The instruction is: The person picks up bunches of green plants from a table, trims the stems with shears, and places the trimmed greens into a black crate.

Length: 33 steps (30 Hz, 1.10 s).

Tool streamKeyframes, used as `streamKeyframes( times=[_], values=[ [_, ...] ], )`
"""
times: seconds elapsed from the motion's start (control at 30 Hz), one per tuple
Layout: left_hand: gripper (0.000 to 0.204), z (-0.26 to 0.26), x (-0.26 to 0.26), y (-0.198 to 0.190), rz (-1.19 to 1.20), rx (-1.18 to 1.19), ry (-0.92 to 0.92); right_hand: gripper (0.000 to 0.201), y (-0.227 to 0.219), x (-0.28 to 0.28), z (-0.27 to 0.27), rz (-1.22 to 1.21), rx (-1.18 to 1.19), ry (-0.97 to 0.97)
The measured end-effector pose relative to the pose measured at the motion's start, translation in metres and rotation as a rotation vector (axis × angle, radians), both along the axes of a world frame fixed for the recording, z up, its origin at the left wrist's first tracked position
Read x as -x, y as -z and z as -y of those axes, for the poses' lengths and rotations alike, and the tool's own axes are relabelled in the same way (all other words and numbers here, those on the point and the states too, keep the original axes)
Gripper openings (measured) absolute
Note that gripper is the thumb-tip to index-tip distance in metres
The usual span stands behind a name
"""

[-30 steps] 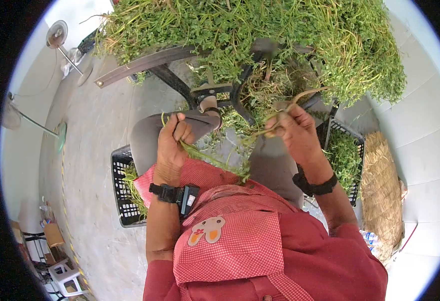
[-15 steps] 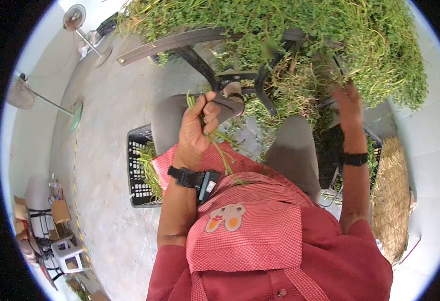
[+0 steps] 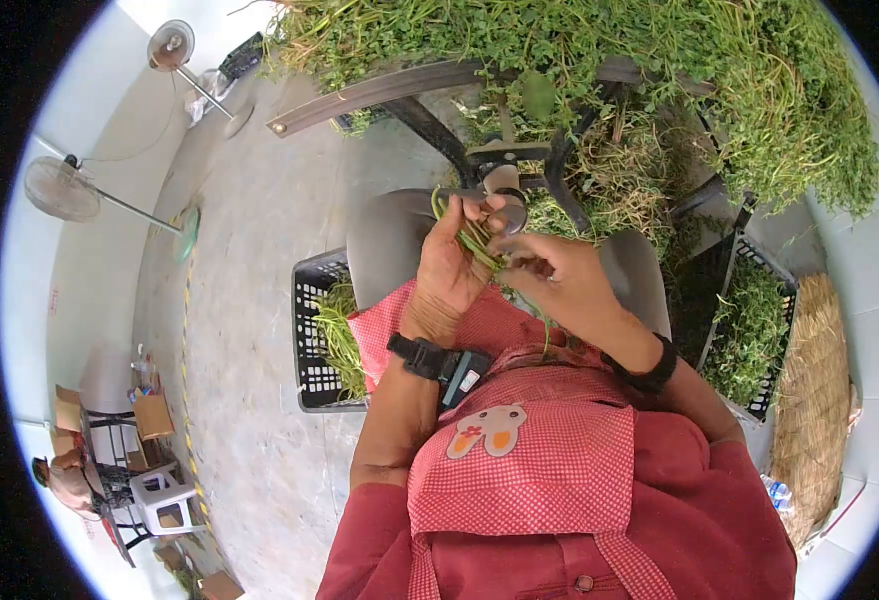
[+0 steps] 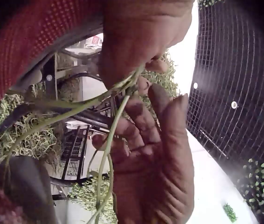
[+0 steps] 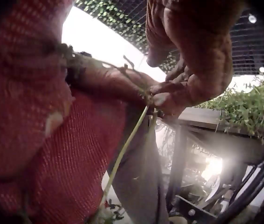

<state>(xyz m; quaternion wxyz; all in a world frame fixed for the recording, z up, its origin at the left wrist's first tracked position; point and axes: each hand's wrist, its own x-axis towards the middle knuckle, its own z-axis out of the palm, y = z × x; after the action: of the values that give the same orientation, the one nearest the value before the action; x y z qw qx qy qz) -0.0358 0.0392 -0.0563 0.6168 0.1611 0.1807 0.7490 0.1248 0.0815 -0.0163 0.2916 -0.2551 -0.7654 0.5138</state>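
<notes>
The head camera looks down from above the left hand (image 3: 449, 268) and right hand (image 3: 571, 285) and sees far around. The left wrist camera (image 3: 466, 378) and the right one sit very close to them; the left picture tips sideways. The right view looks past the hands to the tabletop (image 5: 206, 117). All three show the hands and stems (image 4: 116, 122).

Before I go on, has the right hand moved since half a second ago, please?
Yes: in the head view, the right hand has moved leftward, away from the heaped greens, to the left hand.
</notes>
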Motion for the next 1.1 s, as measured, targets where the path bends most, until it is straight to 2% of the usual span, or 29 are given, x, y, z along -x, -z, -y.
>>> streamKeyframes(
  times=[0.07,0.13,0.2,0.27,0.3,0.37,0.4,0.47,0.57,0.6,0.67,0.7,0.73,0.8,0.83,0.87,0.93,0.97,1.0,1.07,1.1],
  values=[
    [0.034,0.000,-0.007,-0.006,0.027,0.044,0.019,0.018,0.004,0.006,0.000,0.028,-0.323,0.069],
    [0.035,0.000,-0.011,-0.010,0.044,0.092,0.039,0.020,0.018,0.010,-0.004,0.030,-0.359,0.092],
    [0.035,-0.004,-0.015,-0.009,0.056,0.018,0.051,0.021,0.024,0.009,-0.007,0.035,-0.397,0.116],
    [0.036,-0.004,-0.016,-0.010,0.025,-0.010,0.078,0.026,0.026,0.005,-0.008,-0.023,-0.241,0.059],
    [0.036,-0.002,-0.016,-0.010,-0.004,-0.038,0.102,0.026,0.027,0.003,-0.010,-0.023,-0.234,0.067],
    [0.036,-0.002,-0.014,-0.006,0.036,-0.035,0.138,0.028,0.029,0.000,-0.016,0.100,0.229,-0.047],
    [0.037,-0.002,-0.014,-0.006,0.078,-0.040,0.163,0.028,0.032,-0.001,-0.016,0.097,0.234,-0.038],
    [0.037,-0.002,-0.013,-0.007,0.103,-0.054,0.177,0.027,0.042,0.000,-0.017,-0.261,0.653,-0.125],
    [0.037,-0.001,-0.010,-0.007,0.133,-0.060,0.160,0.025,0.048,-0.010,-0.027,-0.340,0.742,-0.051],
    [0.037,-0.001,-0.010,-0.005,0.141,-0.057,0.129,0.025,0.055,-0.013,-0.032,-0.338,0.748,-0.041],
    [0.035,-0.003,-0.006,0.001,0.114,-0.063,0.132,0.037,0.075,-0.015,-0.045,-0.303,0.469,0.017],
    [0.036,-0.003,-0.003,0.002,0.142,-0.079,0.141,0.042,0.080,-0.018,-0.051,-0.176,0.502,-0.017],
    [0.036,-0.004,-0.003,0.003,0.170,-0.095,0.152,0.042,0.087,-0.020,-0.048,-0.176,0.505,-0.009],
    [0.036,-0.005,-0.003,0.004,0.160,-0.092,0.159,0.047,0.097,-0.019,-0.040,-0.142,0.413,-0.281],
    [0.037,-0.005,-0.003,0.005,0.149,-0.094,0.156,0.037,0.099,-0.012,-0.041,-0.112,0.096,-0.367],
    [0.037,-0.004,0.000,0.007,0.153,-0.087,0.154,0.037,0.101,-0.010,-0.041,-0.110,0.104,-0.367],
    [0.037,-0.002,0.007,0.011,0.169,-0.120,0.203,0.028,0.076,-0.008,-0.037,0.140,0.414,-0.633],
    [0.037,-0.002,0.009,0.012,0.166,-0.126,0.197,0.021,0.095,-0.004,-0.036,0.026,0.220,-0.514],
    [0.038,-0.002,0.009,0.012,0.169,-0.119,0.191,0.021,0.086,-0.008,-0.037,0.025,0.214,-0.520],
    [0.039,-0.001,0.006,0.012,0.175,-0.112,0.185,0.023,0.061,-0.020,-0.037,0.087,0.446,-0.514],
    [0.039,-0.002,0.003,0.009,0.134,-0.114,0.178,0.023,0.060,-0.023,-0.036,0.091,0.442,-0.515]
  ],
)
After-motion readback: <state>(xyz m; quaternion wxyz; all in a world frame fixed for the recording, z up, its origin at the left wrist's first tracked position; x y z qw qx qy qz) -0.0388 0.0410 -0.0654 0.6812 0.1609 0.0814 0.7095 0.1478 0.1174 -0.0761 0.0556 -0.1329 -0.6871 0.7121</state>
